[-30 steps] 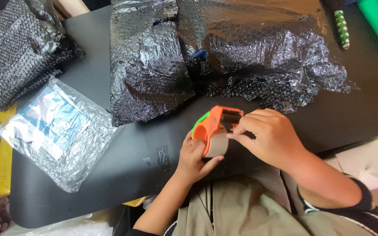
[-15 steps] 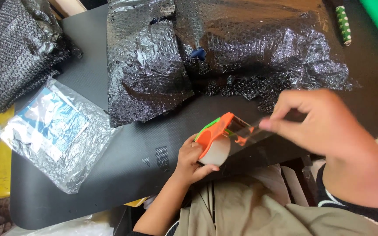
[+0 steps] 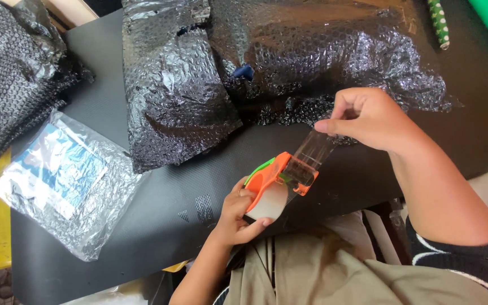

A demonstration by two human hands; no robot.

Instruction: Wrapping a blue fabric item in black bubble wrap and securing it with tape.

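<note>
You were in the middle of drawing tape off the roll: your left hand (image 3: 238,217) was closed around the orange tape dispenser (image 3: 272,182), fingers wrapped under the pale roll, holding it just above the near edge of the black table (image 3: 159,203). Your right hand (image 3: 371,118) had its thumb and fingertips pinched together on the free end of the clear tape strip (image 3: 312,153), with the other fingers curled in. The strip ran taut between the two hands, its long axis slanting from the dispenser at lower left up toward your right hand, and the dispenser's cutting end pointed the same way, toward the black bubble-wrapped bundle (image 3: 266,68). By my judgement the next move called for keeping that tension and holding the pinch firm, so the strip would not fold or stick to itself.
</note>
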